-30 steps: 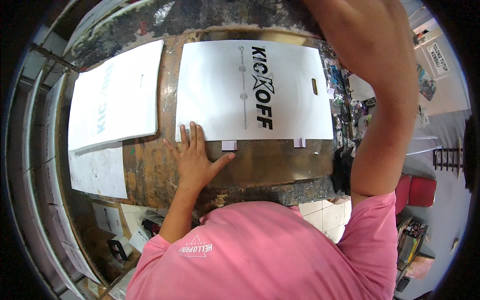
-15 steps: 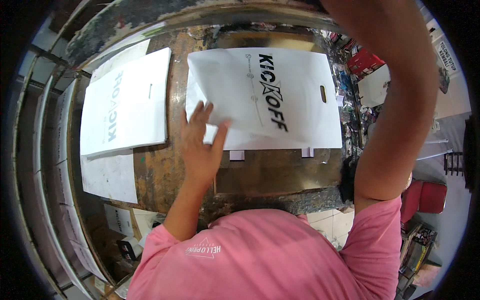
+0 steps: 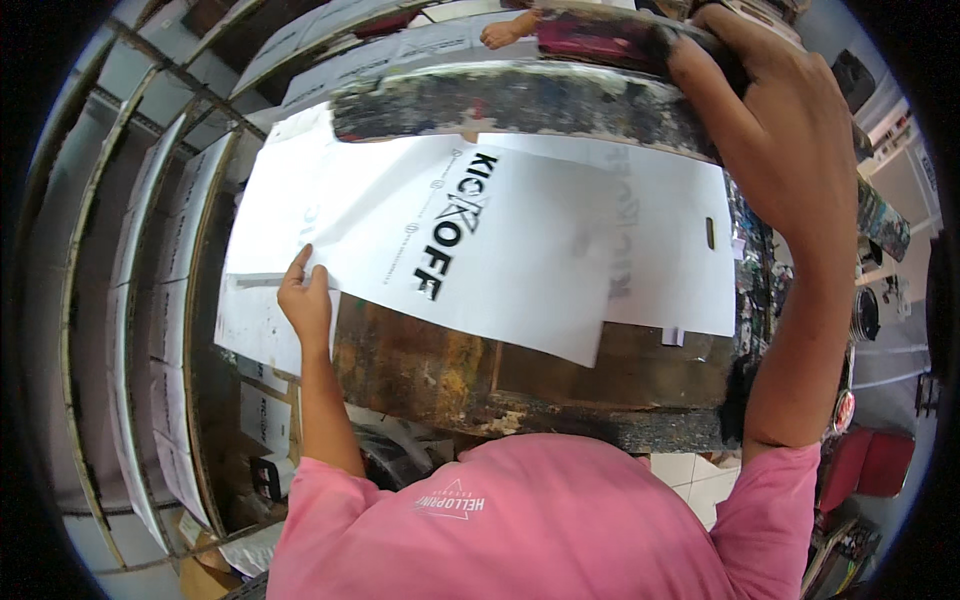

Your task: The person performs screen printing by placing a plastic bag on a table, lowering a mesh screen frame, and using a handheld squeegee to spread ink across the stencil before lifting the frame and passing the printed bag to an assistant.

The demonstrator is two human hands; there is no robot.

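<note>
My left hand (image 3: pixel 308 292) pinches the left edge of a white plastic bag (image 3: pixel 520 250) with black lettering. That bag is lifted and slants across the table, its near right corner hanging free. Beneath it, another white bag (image 3: pixel 685 285) with a punched handle slot lies flat at the right; faint lettering shows on it. Raised at the far side is a paint-stained screen-printing frame (image 3: pixel 520 105). My right hand (image 3: pixel 770 130) is wrapped round the dark right end of the frame. A pile of white bags (image 3: pixel 265 220) lies beside my left hand, partly covered by the lifted bag.
Racks (image 3: pixel 170 330) holding printed white bags line the left side. Beyond the frame, another person's hand (image 3: pixel 508 31) shows. The worn wooden table (image 3: pixel 400 360) has a small pale tab (image 3: pixel 673 337) near the flat bag. A red chair (image 3: pixel 870 465) stands at right.
My left hand has carried the printed bag leftward toward the pile, baring the bag beneath. The view has shifted, and my right hand on the frame has come into sight.
</note>
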